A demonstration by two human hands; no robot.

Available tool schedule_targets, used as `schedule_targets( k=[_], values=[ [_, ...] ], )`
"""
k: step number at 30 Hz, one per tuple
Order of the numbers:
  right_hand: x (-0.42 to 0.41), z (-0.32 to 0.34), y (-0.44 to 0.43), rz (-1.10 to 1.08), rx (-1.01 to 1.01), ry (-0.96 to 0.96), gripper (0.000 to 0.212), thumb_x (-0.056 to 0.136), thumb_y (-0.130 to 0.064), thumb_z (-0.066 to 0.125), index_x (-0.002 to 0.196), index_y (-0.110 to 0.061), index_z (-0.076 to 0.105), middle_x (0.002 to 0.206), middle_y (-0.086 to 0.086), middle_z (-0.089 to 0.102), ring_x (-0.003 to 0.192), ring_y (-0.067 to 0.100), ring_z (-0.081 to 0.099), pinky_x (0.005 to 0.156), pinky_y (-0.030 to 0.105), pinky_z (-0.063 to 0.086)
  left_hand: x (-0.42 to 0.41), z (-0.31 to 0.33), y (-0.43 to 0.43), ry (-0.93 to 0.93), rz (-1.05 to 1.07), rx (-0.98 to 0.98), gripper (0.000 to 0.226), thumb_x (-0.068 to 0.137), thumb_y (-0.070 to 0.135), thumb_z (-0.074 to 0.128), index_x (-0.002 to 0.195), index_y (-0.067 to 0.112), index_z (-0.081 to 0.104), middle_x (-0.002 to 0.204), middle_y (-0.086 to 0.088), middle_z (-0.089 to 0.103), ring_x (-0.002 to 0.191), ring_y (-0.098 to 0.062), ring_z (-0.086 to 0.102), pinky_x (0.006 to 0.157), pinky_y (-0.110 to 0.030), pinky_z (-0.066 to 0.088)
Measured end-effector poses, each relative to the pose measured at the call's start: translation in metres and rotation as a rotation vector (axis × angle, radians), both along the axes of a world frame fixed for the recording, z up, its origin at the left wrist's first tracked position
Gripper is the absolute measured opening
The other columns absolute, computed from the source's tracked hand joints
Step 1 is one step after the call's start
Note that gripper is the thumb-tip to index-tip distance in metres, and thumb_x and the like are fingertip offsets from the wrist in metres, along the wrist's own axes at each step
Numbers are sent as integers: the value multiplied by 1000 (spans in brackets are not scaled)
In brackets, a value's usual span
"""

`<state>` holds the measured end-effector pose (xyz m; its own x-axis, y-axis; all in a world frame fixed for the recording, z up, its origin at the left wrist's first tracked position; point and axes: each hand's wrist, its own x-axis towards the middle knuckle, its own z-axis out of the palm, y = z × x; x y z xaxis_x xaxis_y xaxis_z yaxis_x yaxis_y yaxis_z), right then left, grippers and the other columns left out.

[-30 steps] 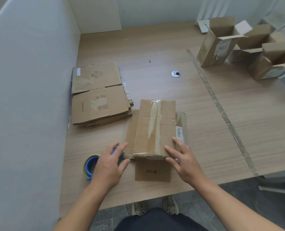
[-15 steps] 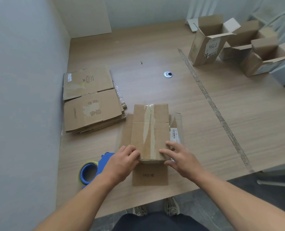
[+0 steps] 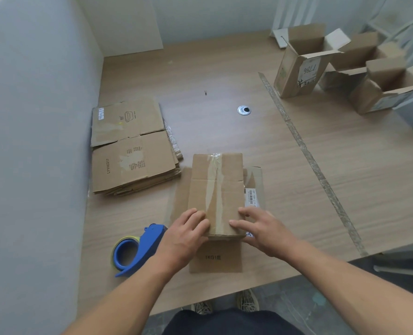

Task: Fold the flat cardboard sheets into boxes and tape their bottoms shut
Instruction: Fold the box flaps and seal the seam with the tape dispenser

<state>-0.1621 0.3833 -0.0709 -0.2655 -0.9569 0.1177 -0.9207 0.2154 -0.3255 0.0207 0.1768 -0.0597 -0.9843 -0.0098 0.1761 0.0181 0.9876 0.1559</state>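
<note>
A small cardboard box (image 3: 216, 189) stands upside down on the table, its bottom flaps closed under a strip of clear tape. Its open top flaps lie spread flat around it. My left hand (image 3: 183, 234) rests on the box's near left corner with bent fingers. My right hand (image 3: 264, 228) touches the near right corner with its fingers spread. A blue tape dispenser (image 3: 138, 249) lies just left of my left hand. A stack of flat cardboard sheets (image 3: 130, 151) sits by the left wall.
Several folded boxes (image 3: 302, 64) stand open at the table's far right. A clear tape strip (image 3: 307, 151) runs diagonally across the wooden table (image 3: 224, 81). A metal cable grommet (image 3: 244, 110) sits beyond the box. A grey wall (image 3: 31, 141) borders the left edge.
My left hand left the tape dispenser and came onto the box's near left corner. My right hand shifted slightly along the near right corner. The box stayed put.
</note>
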Motion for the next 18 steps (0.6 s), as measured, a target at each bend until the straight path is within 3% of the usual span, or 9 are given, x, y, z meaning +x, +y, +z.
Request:
schedule_targets(
  k=[4, 6, 14, 18],
  values=[
    [-1, -5, -1, 10, 15, 8, 63, 64, -32, 91, 119, -33, 62, 118, 13, 63, 99, 30, 67, 71, 45, 59, 8, -3, -15, -97, -33, 60, 61, 70, 15, 87, 122, 18, 56, 133, -5, 59, 125, -29, 54, 89, -31, 57],
    [-8, 1, 0, 43, 46, 8, 63, 64, -32, 91, 121, -35, 63, 119, 11, 62, 100, 29, 66, 71, 45, 59, 7, -2, -24, -150, -63, 95, 69, 69, 14, 88, 128, 22, 52, 134, -3, 59, 125, -29, 55, 86, -34, 59],
    [-26, 19, -10, 108, 198, 111, 57, 74, -40, 82, 125, -47, 58, 114, -2, 60, 94, 20, 62, 68, 35, 53, -6, 11, -54, -287, -265, 33, 87, 57, 27, 94, 130, 28, 48, 130, -1, 60, 120, -27, 55, 90, -34, 57],
    [-22, 16, -3, 96, 191, 107, 60, 72, -53, 77, 128, -45, 55, 120, -2, 59, 99, 18, 63, 69, 32, 52, -9, 15, -58, -267, -297, 14, 77, 68, 29, 89, 133, 30, 48, 133, 1, 58, 119, -24, 49, 85, -36, 59]
  ],
)
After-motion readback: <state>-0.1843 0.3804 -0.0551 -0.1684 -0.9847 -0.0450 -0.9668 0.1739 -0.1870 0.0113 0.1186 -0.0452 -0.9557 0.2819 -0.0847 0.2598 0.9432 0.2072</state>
